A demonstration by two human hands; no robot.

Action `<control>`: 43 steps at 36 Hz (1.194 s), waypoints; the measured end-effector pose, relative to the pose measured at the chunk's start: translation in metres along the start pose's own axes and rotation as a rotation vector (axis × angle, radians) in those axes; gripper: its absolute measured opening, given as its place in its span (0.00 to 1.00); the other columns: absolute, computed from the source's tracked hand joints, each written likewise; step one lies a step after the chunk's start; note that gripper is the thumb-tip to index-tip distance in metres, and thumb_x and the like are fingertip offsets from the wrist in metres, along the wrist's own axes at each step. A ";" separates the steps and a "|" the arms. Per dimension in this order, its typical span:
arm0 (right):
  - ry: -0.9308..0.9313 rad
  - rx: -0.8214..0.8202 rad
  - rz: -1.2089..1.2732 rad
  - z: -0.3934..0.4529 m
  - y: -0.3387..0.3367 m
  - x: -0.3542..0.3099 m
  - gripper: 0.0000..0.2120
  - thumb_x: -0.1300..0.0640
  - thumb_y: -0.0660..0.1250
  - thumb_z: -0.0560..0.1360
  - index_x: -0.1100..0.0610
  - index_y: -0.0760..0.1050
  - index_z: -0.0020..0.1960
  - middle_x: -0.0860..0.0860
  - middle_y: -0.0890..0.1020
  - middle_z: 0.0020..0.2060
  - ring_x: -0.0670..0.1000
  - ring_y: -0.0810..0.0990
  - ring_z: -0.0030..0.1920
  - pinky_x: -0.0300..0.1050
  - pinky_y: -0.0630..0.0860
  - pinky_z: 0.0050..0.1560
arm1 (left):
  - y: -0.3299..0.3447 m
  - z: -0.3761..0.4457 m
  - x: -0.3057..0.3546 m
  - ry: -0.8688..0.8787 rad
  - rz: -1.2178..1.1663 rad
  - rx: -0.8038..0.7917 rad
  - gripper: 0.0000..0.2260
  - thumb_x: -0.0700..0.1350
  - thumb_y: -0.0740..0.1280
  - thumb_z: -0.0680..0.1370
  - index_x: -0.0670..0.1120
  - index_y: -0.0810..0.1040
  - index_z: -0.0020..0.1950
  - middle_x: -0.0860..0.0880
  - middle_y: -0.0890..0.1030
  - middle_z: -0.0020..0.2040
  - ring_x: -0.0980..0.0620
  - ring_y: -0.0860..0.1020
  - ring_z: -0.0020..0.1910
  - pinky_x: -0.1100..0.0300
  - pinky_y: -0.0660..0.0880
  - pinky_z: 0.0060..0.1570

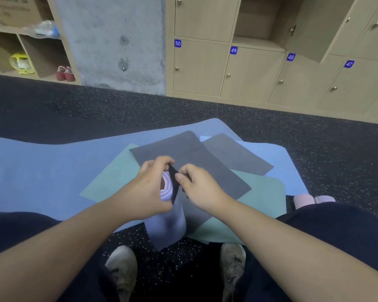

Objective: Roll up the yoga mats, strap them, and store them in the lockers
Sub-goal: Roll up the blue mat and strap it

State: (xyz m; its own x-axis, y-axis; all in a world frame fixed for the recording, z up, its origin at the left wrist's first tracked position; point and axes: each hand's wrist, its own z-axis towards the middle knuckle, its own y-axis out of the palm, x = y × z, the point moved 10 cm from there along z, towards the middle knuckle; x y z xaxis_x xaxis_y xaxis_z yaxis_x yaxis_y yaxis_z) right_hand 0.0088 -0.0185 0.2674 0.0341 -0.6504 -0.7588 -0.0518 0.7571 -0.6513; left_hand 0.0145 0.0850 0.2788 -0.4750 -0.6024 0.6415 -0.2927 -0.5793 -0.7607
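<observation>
A rolled lavender-blue yoga mat [169, 223] stands on end between my knees, its spiral end facing up. My left hand [148, 188] grips the top of the roll and also pinches the black strap [173, 182] that runs over it. My right hand [200, 188] pinches the same strap from the right. Beneath lie flat mats: a large blue one [42, 171], a teal one [264, 197] and two dark grey ones [196, 155]. One locker [258, 20] stands open at the upper right.
Closed wooden lockers numbered 50 to 47 [234, 70] line the far wall right of a concrete pillar [114, 40]. Open shelves [31, 53] at the left hold red shoes and bags. A pink rolled mat [303, 200] lies by my right knee. The floor is black speckled rubber.
</observation>
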 end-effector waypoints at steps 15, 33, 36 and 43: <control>0.042 0.036 -0.095 0.002 0.010 0.029 0.17 0.63 0.59 0.78 0.59 0.67 0.67 0.52 0.70 0.64 0.53 0.74 0.59 0.44 0.69 0.57 | -0.007 0.000 -0.010 0.151 -0.063 0.134 0.41 0.56 0.72 0.61 0.57 0.54 0.68 0.56 0.60 0.66 0.73 0.58 0.66 0.79 0.54 0.62; -0.136 -0.079 0.245 0.000 0.027 0.014 0.37 0.59 0.79 0.64 0.48 0.65 0.68 0.43 0.75 0.63 0.42 0.74 0.64 0.46 0.73 0.65 | 0.005 0.010 -0.056 -0.194 -0.710 0.144 0.32 0.62 0.68 0.59 0.60 0.63 0.60 0.58 0.68 0.64 0.58 0.73 0.60 0.58 0.71 0.59; -0.132 -0.037 0.230 0.006 0.024 0.018 0.37 0.54 0.80 0.62 0.48 0.69 0.66 0.44 0.78 0.60 0.45 0.77 0.62 0.53 0.75 0.62 | 0.005 0.009 -0.059 -0.216 -0.716 0.223 0.23 0.53 0.65 0.65 0.53 0.63 0.58 0.50 0.73 0.62 0.52 0.74 0.57 0.60 0.70 0.51; -0.066 0.028 0.266 0.010 0.022 0.027 0.37 0.49 0.79 0.62 0.44 0.66 0.66 0.34 0.75 0.59 0.36 0.74 0.61 0.44 0.72 0.63 | -0.016 -0.007 -0.045 -0.102 -0.324 0.537 0.07 0.43 0.63 0.79 0.46 0.66 0.52 0.50 0.66 0.54 0.52 0.70 0.50 0.78 0.64 0.48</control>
State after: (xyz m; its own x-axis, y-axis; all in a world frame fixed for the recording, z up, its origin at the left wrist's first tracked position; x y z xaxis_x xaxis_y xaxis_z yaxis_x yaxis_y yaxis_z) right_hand 0.0188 -0.0185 0.2325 0.0879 -0.4238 -0.9015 -0.0405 0.9027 -0.4283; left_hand 0.0346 0.1258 0.2611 -0.3426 -0.3844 0.8573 0.0616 -0.9197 -0.3878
